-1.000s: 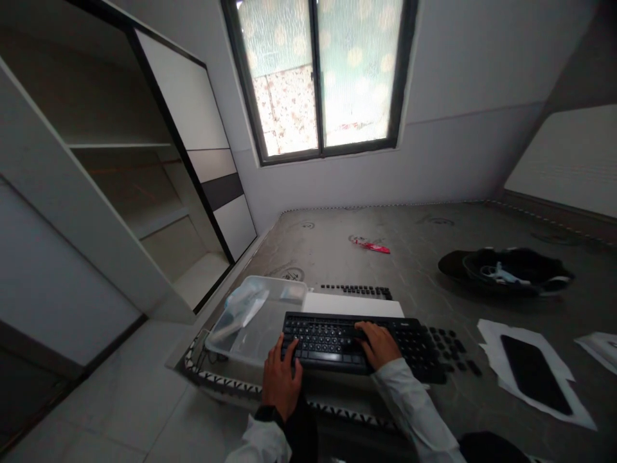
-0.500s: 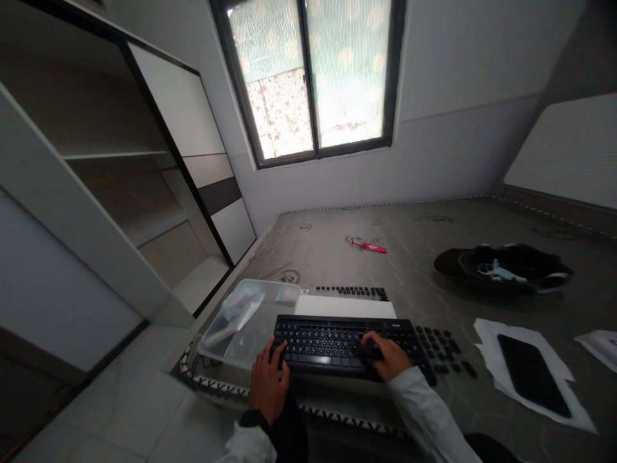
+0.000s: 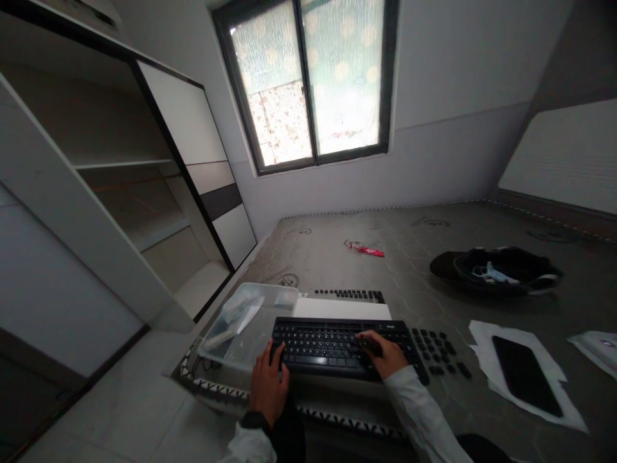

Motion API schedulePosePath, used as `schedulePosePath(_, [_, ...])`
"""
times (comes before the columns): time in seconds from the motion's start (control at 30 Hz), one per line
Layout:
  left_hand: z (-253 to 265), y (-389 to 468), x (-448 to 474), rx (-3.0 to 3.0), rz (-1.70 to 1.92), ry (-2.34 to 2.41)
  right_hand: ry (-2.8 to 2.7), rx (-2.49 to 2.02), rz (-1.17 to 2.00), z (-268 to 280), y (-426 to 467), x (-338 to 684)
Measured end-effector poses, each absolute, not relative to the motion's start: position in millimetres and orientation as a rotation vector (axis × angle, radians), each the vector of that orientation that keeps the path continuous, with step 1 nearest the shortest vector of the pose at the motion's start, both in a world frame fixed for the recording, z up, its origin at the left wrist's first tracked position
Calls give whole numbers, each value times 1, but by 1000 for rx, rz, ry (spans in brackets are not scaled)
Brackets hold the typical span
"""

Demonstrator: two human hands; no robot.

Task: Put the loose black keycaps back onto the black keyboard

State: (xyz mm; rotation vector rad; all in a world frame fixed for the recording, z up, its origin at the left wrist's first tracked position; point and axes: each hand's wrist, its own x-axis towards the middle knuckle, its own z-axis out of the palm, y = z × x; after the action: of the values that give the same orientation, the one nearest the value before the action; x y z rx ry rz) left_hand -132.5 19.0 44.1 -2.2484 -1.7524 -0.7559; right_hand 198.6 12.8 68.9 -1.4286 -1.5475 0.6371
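The black keyboard [image 3: 337, 347], long axis lying left to right on the mattress [image 3: 337, 257], is gripped at its near-left corner by the left hand [image 3: 267, 386], while the right hand [image 3: 385, 354], fingers curled, pinches a dark keycap [image 3: 370, 347] beyond.

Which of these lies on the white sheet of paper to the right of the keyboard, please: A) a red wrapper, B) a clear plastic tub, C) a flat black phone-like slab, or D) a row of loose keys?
C: a flat black slab lies on the white paper, right of the keyboard; the red wrapper is farther back on the mat and the clear tub sits to the left.
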Motion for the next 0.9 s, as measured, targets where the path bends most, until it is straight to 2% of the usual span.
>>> schedulePosePath(0.33, [47,17,-133,-2265,-759,-1770,-1849,-1438,608,71,13,182])
schedulePosePath(0.67, [48,18,-132,-2244,-776,-1751,-1650,-1264,621,78,4,168])
schedulePosePath(0.9, [47,18,-133,-2256,-781,-1745,-1700,-1232,707,75,9,171])
